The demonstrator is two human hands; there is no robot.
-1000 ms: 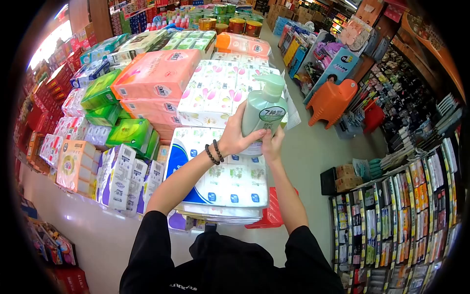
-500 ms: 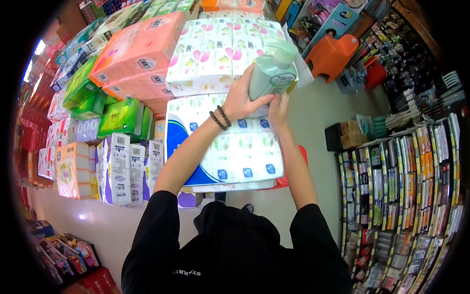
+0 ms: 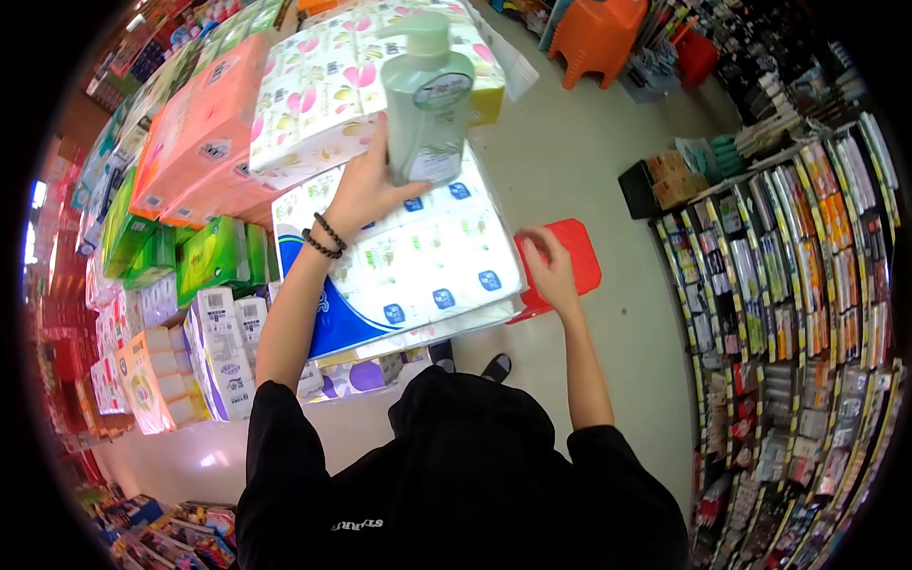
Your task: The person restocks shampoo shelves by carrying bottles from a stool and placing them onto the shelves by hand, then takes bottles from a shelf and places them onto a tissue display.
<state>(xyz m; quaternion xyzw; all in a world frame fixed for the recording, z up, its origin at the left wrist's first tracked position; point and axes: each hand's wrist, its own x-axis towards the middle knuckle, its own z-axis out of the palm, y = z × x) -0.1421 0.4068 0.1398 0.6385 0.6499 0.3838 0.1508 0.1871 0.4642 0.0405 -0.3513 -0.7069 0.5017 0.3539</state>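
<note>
A pale green pump bottle (image 3: 429, 119) stands roughly upright over the stacked tissue packs, pump head at the top. My left hand (image 3: 369, 190), with a dark bead bracelet at the wrist, grips its lower left side. Whether the base rests on the pack beneath cannot be made out. Under it lies a white and blue tissue pack (image 3: 427, 249) with small blue labels. Off the pack's right edge, my right hand (image 3: 551, 271) is empty, its fingers loosely bent and apart. A red panel or stool top (image 3: 575, 255) shows behind that hand.
Behind the bottle is a flower-printed tissue pack (image 3: 323, 90). Orange packs (image 3: 204, 133) and green packs (image 3: 211, 256) are stacked at the left. A shelf of hanging packaged goods (image 3: 788, 266) runs along the right. An orange stool (image 3: 598, 43) stands at the far right.
My right hand has let go of the bottle and moved down to the right. The view has shifted, and the bottle now shows more upright in my left hand.
</note>
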